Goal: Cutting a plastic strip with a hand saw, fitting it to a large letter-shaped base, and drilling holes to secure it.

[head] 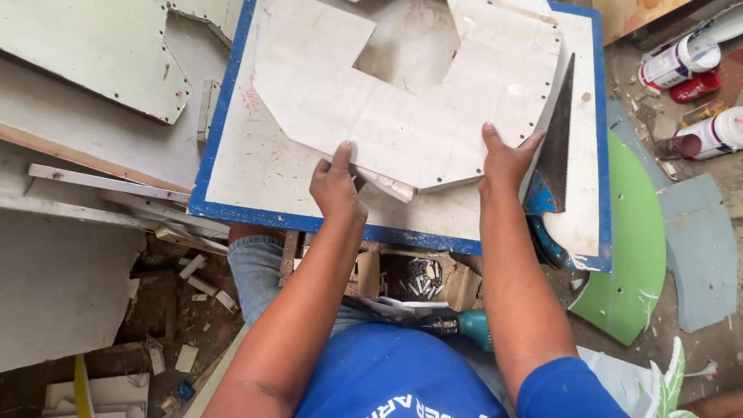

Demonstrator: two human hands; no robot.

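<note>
**Both hands on the cut panel**

The left hand (337,186) and right hand (505,162) each grip the near edge of a white notched panel (433,116), lying flat on the blue-edged bench (255,162). A saw (559,139) lies just right of it; a drill (468,327) sits below.

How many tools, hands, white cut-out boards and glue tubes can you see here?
Hands: 2, the left hand and the right hand, both on one board
White cut-out boards: 2, the notched white board and the white panel
Tools: 2, the handsaw and the teal power drill
Sealant tubes: 2
Total: 8
</note>
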